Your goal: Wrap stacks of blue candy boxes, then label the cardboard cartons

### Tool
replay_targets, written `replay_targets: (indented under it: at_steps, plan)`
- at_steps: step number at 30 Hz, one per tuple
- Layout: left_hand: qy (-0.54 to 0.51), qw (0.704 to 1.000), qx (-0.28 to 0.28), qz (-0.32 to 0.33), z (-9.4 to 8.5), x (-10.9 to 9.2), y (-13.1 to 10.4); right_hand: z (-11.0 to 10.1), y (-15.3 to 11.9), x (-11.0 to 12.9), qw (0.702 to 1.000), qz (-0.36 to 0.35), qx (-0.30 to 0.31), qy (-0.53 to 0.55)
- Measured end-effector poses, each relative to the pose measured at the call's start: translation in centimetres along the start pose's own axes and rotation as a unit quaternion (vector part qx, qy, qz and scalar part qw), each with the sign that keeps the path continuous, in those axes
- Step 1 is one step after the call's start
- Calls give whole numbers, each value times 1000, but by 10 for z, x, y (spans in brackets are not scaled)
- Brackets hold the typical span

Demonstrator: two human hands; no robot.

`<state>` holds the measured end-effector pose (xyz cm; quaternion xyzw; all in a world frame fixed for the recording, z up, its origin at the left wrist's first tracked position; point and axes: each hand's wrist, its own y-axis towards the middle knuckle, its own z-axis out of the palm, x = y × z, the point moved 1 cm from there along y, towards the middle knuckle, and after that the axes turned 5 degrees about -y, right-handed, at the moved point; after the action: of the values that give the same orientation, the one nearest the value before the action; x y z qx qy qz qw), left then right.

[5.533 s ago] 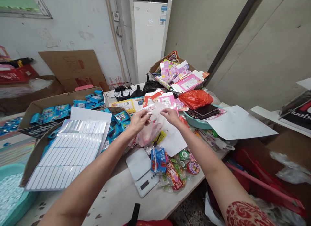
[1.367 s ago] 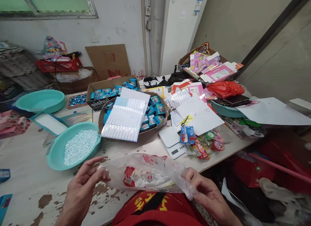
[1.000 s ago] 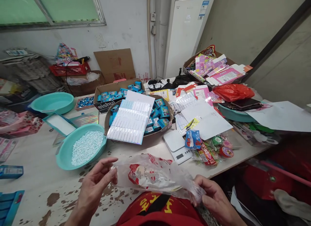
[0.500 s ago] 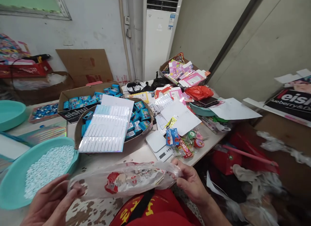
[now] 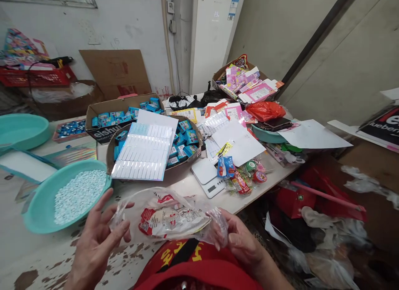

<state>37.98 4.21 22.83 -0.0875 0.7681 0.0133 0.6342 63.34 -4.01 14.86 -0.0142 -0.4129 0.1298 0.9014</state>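
A clear plastic bag (image 5: 174, 196) with a crumpled white and red printed wrapper (image 5: 177, 219) inside stretches between my hands, above the table's near edge. At its right end, my right hand (image 5: 240, 236) grips the gathered plastic between thumb and fingers. My left hand (image 5: 96, 240) is at the other end with thumb and fingers spread apart. Some of its fingertips touch the loose plastic or lie behind it. Just beyond the bag lies a white digital scale (image 5: 204, 173).
A turquoise basin (image 5: 34, 215) of pale blue pellets stands at left. Cardboard boxes (image 5: 112, 173) of blue packs sit behind, with a label sheet (image 5: 143, 151) on top. Wrapped sweets (image 5: 240, 182) and papers (image 5: 240, 142) lie right of centre. Plastic waste (image 5: 333, 240) is heaped beyond the table's right edge.
My left hand's fingers have loosened and spread at the bag's left end. The bag looks shorter and puffier between my hands. The view has tilted down and shifted left.
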Motion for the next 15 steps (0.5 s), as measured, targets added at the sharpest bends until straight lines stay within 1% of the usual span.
replay_targets:
  at_steps: [3,6,10,12,15]
  plan:
    - [1,1000,21,-16,1,-1,-2,2,-2,-4,1000,15,-19,4]
    - [1,1000,25,-17,-1,-1,-2,-2,-5,-8,998,32,-33,-40]
    - [-15,999,29,-18,-3,2,-1,-9,-10,-16,992,71,-9,-107]
    - [-31,999,30,-23,-1,1,-1,-8,-12,-17,991,70,-10,-113]
    - [-75,996,33,-16,2,-4,2,-1,-14,-9,994,37,-41,-97]
